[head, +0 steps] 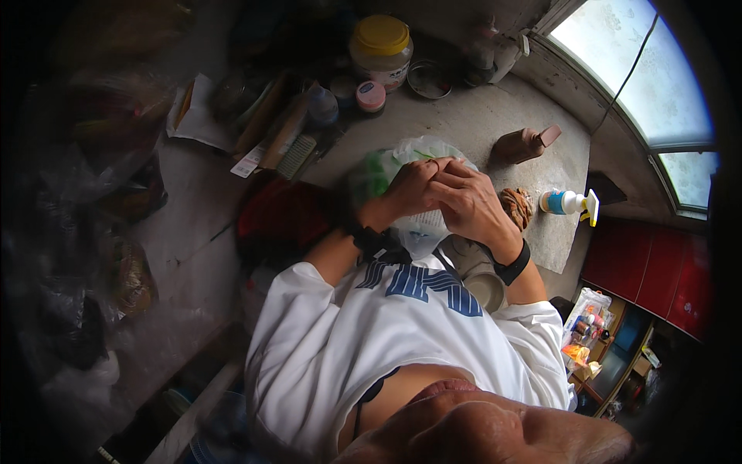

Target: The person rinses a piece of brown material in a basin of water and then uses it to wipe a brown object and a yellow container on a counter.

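Both hands meet at a translucent plastic bag in front of my chest. My left hand grips the gathered top of the bag, its fingers curled inward. Over and against those fingers, my right hand pinches the same plastic, and the exact fingertip hold is hidden. Something green shows through the bag's left side, too blurred to name. Printing shows on the plastic below my hands. A crumpled brown cloth lies just right of my right hand.
A white spray bottle and a brown pump bottle are on the worn counter at right. Behind stand a yellow-lidded jar, a pink-lidded jar and a round metal dish. A green brush lies beside cardboard at left.
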Available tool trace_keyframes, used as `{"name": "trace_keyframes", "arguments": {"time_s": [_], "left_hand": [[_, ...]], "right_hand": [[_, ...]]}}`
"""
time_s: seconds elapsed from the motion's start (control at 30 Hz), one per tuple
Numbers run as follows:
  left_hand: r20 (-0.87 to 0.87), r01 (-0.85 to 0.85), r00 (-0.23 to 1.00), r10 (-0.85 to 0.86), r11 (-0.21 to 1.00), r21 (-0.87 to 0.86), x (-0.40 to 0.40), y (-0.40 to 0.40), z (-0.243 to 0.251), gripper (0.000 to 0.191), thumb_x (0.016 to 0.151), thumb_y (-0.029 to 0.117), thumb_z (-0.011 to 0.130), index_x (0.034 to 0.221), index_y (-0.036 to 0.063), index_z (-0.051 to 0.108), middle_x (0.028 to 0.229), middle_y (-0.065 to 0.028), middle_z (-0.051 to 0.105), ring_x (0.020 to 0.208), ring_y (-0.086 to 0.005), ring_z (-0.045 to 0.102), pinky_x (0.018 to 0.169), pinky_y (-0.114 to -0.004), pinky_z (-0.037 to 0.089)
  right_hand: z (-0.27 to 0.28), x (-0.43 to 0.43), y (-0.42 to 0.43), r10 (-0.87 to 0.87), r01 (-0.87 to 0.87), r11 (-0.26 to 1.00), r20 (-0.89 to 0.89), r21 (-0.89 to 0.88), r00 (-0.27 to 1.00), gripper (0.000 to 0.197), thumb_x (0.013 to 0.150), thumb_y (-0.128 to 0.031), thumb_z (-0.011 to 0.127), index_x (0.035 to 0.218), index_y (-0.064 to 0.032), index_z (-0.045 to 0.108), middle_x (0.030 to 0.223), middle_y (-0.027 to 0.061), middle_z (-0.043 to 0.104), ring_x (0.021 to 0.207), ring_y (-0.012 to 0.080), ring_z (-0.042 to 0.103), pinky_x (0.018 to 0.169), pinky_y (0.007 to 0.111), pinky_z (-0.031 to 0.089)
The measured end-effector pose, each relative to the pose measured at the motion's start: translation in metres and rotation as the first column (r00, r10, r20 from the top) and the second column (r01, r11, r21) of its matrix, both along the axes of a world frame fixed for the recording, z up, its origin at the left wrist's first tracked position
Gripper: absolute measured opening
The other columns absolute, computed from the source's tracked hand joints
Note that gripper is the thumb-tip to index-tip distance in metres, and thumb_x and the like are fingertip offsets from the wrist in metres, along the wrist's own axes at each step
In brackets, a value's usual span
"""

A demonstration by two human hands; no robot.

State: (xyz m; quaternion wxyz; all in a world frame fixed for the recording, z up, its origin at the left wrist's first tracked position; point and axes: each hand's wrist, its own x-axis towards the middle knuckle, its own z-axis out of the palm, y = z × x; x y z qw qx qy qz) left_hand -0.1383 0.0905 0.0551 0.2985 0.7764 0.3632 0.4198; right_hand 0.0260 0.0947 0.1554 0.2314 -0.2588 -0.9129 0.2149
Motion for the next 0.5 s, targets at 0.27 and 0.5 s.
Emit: {"name": "trace_keyframes", "arguments": {"time_s": [0.27, 0.5], "left_hand": [[-0.002, -0.120, 0.993, 0.120, 0.988, -0.100, -0.008, -0.002, 0.016, 0.072, 0.072, 0.021, 0.081, 0.137, -0.0022, 0.060, 0.118, -0.0199, 0.072, 0.104, -0.0357, 0.072, 0.088, -0.039, 0.058], [0.107, -0.085, 0.985, 0.133, 0.925, -0.370, 0.003, -0.002, -0.013, 0.032, 0.104, 0.029, 0.055, 0.108, 0.0051, 0.076, 0.097, -0.0197, 0.075, 0.089, -0.0386, 0.071, 0.081, -0.042, 0.054]], "right_hand": [[0.001, -0.002, 0.004, -0.042, 0.044, 0.999, -0.073, 0.016, 0.996, 0.028, 0.064, 0.004, 0.071, 0.086, -0.0119, 0.064, 0.085, 0.0021, 0.065, 0.086, 0.0277, 0.065, 0.072, 0.039, 0.054], [0.007, 0.009, 0.001, -0.353, 0.352, 0.934, -0.021, -0.061, 0.935, 0.028, 0.083, 0.002, 0.068, 0.107, -0.0117, 0.073, 0.099, 0.0071, 0.077, 0.084, 0.0273, 0.075, 0.068, 0.035, 0.059]]}}
